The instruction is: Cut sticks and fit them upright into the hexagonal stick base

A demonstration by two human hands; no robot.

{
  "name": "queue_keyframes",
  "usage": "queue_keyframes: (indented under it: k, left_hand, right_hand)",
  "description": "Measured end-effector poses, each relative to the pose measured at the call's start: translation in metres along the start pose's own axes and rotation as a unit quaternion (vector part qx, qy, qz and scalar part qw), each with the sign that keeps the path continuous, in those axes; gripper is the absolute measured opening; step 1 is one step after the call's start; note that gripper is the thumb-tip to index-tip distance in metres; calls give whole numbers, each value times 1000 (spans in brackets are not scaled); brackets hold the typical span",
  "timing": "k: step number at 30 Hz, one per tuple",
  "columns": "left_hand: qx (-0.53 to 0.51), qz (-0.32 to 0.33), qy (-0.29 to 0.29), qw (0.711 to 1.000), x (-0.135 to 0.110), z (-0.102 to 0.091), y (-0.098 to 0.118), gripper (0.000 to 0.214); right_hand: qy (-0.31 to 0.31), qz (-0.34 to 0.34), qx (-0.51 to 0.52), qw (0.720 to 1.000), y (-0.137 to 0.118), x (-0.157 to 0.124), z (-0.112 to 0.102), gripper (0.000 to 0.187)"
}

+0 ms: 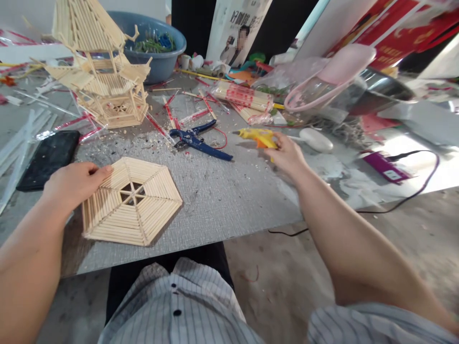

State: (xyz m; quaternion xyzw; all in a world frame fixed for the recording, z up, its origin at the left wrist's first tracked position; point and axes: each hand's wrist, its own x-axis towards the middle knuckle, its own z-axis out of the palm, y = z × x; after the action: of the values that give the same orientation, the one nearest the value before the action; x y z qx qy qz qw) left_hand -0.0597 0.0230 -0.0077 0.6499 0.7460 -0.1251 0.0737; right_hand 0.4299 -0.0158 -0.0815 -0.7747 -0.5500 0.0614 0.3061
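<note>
A flat hexagonal panel of wooden sticks (pixel 136 203) lies on the grey board (pixel 222 196) in front of me. My left hand (pixel 73 184) grips its upper left edge, thumb on top. My right hand (pixel 287 154) is closed around the handle of a yellow glue gun (pixel 257 136), whose nozzle points left, just above the board. A wooden stick pagoda model (pixel 98 67) stands at the back left.
Blue-handled cutters (pixel 199 139) lie between the hands. A black phone (pixel 48 157) rests at the left. Bundles of sticks (pixel 244 95), a blue basin (pixel 158 45), a white oval object (pixel 316 139) and a purple device with a cable (pixel 385 167) crowd the back and right.
</note>
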Motion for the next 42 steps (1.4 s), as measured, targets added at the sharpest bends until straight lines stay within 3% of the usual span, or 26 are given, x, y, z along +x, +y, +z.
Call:
queue_keyframes:
  k: [5,9,12,15,17,18,21,23,25,26,27,28,31,37,39,42]
  left_hand:
    - [-3,1,7,1000,-4,0,3,59]
    - [-16,24,40,999,-5,3,2,59]
    - [-27,45,64,997,-7,7,2,55]
    - [-50,66,92,992,-11,9,4,50]
    - [-71,84,140,984,-15,9,6,45]
    - [-90,97,179,975,-17,9,8,41]
    - [-239,174,262,919,-25,7,18,29]
    - [-436,214,197,852,-33,4,29,31]
    - [-594,286,104,745,-42,0,43,33]
    - [-626,336,36,703,-45,-1,50,31]
    - [-635,360,-36,683,-48,-3,57,29]
    - [-628,359,-87,685,-50,-4,63,24]
    - [-635,305,-78,706,-49,-3,74,12]
    - [-574,343,27,744,-44,4,73,12]
    - [-528,326,91,779,-41,1,64,21]
    - [-455,269,206,823,-29,-6,41,34]
  right_hand:
    - [-2,51,-115,992,-12,-11,1,65]
    - [-17,38,-186,982,-21,-14,-2,46]
    - [-1,34,-204,978,-41,-24,-10,36]
    - [17,-3,-167,986,-85,-41,-14,33]
    - [-37,-78,-13,996,-122,-54,-10,33]
    - [-90,-104,117,984,-141,-60,-6,37]
    - [-297,-108,403,859,-195,-75,10,64]
    - [-368,-111,490,782,-222,-82,21,71]
    - [-424,-119,540,717,-243,-86,31,71]
    - [-441,-123,550,698,-250,-88,36,71]
    - [-452,-127,552,689,-255,-89,40,71]
    - [-455,-130,549,689,-259,-90,43,72]
    - [-444,-136,528,711,-264,-93,49,76]
    - [-443,-137,513,722,-253,-93,40,63]
    - [-429,-114,497,745,-243,-87,35,56]
    - [-369,-49,454,809,-217,-68,30,43]
